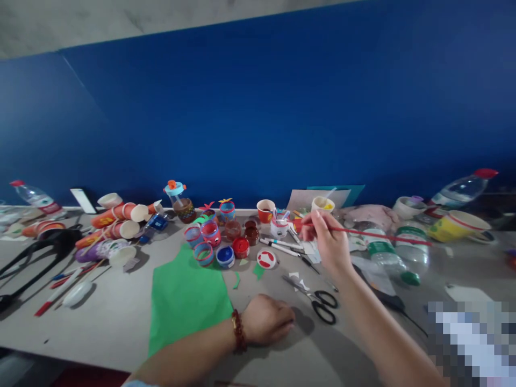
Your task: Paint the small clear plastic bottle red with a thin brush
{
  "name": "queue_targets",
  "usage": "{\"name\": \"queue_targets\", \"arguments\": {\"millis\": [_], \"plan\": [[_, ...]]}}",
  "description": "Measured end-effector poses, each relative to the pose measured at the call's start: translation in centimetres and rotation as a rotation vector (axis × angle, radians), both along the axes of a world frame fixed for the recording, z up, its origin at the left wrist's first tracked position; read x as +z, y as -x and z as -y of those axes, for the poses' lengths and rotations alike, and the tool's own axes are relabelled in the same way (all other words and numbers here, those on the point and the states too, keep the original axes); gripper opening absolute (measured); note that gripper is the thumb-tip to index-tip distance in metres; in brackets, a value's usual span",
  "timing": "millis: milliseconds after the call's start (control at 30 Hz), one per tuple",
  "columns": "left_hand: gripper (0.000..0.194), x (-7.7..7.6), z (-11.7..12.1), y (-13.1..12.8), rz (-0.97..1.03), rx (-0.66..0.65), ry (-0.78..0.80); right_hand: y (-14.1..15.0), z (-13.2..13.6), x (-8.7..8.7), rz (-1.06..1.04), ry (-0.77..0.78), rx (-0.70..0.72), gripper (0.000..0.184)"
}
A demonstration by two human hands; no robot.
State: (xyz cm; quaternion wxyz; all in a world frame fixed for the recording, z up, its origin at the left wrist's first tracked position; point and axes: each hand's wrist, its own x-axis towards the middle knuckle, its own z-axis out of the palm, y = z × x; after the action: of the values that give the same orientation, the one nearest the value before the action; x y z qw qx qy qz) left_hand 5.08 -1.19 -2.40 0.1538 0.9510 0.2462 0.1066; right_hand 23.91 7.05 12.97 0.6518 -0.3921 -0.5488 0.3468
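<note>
My right hand (331, 243) is raised over the back of the table, pinching a thin red paintbrush (382, 235) whose handle points out to the right; its other end is hidden by the fingers. A white cup with yellow paint (322, 205) stands just behind that hand. Lower down, my left hand (268, 320) rests on the table with its fingers curled in, and whatever they may hold is hidden. Black-handled scissors (316, 303) lie to its right. Green paper (187, 301) lies under and beside my left forearm.
Open paint pots, blue (225, 256) and red (241, 248), stand mid-table near a red-and-white lid (266, 259). Paper cups (116, 215) lie at left. Plastic bottles (411, 250) lie at right. A blue partition (258, 118) rises behind.
</note>
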Motion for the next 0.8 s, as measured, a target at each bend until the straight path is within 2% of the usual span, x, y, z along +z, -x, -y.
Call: {"name": "queue_targets", "arguments": {"millis": [67, 233, 300, 400, 533, 700, 800], "plan": [[0.012, 0.0, 0.0, 0.0, -0.02, 0.008, -0.013, -0.1, -2.2, 1.1, 0.052, -0.002, 0.041, 0.049], [0.014, -0.1, 0.0, 0.0, -0.069, 0.019, -0.032, -0.4, -8.2, 2.9, 0.2, -0.026, -0.002, 0.053], [0.013, -0.2, 0.0, 0.0, -0.077, 0.017, -0.036, -0.1, -9.5, 3.0, 0.217, -0.022, 0.006, 0.055], [0.013, -0.6, 0.0, -0.1, -0.059, 0.022, -0.059, 0.6, -9.8, 2.6, 0.234, -0.026, 0.044, 0.054], [0.012, -1.0, 0.0, -0.1, -0.026, 0.018, -0.059, 1.8, -8.2, 0.5, 0.29, -0.045, 0.122, 0.047], [0.011, -0.3, 0.0, -0.1, -0.03, 0.022, -0.035, 4.5, -6.2, -4.0, 0.492, -0.076, 0.243, 0.038], [0.011, 0.0, 0.0, -0.2, -0.022, 0.029, -0.016, 6.9, -6.1, -6.5, 0.638, -0.133, 0.276, 0.032]]}}
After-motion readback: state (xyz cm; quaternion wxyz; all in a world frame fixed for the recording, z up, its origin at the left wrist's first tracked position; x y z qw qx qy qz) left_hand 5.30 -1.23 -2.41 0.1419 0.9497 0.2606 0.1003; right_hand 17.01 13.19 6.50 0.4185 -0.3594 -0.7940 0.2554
